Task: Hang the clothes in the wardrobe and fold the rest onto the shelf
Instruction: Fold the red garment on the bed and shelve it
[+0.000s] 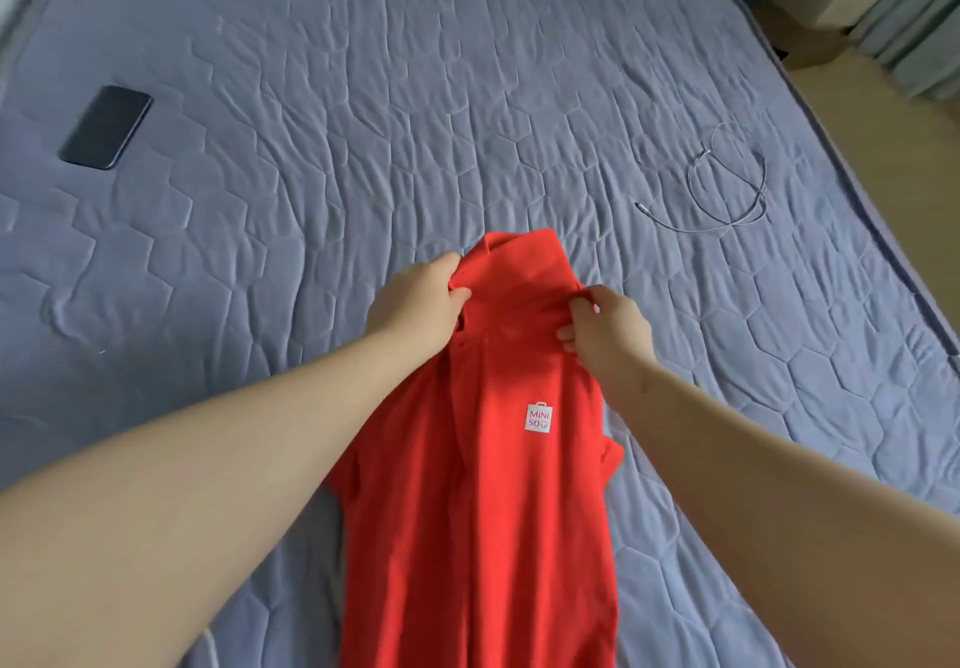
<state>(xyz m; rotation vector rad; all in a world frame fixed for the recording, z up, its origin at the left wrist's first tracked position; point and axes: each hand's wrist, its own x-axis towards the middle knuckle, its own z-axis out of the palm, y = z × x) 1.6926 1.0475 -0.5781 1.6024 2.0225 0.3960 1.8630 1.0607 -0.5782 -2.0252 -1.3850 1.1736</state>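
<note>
Far left: dark phone [106, 127], flat on the bed [260, 278], screen off, well apart from everything else. The bed's cover is blue-grey, quilted in a hexagon pattern and creased all over.

Left of centre: bare left forearm reaches in from the lower left corner. Left hand [415, 304] pinches a fold of the shirt [483, 537] at the left side of the collar, thumb and fingers curled round the cloth.

Centre: red shirt, laid lengthwise on the bed, collar at the far end, body running toward the person and off the bottom edge. The cloth is gathered narrow between the two arms. A bit of red sticks out on each side, likely sleeves. Small white patch [539, 417] with pink lettering on the chest, just below the right hand. Whether the collar end is lifted clear of the bed, I cannot tell.

Right of centre: right hand [608, 335] grasps the right side of the collar, fingers curled into the cloth, level with the left hand. The right forearm enters from the lower right.

Right: thin pale cable [727, 184], loosely looped, on the bed beyond the right hand, apart from the shirt.

Far right: pale floor [883, 111] beside the bed edge; a curtain [914, 33] in the top corner.
</note>
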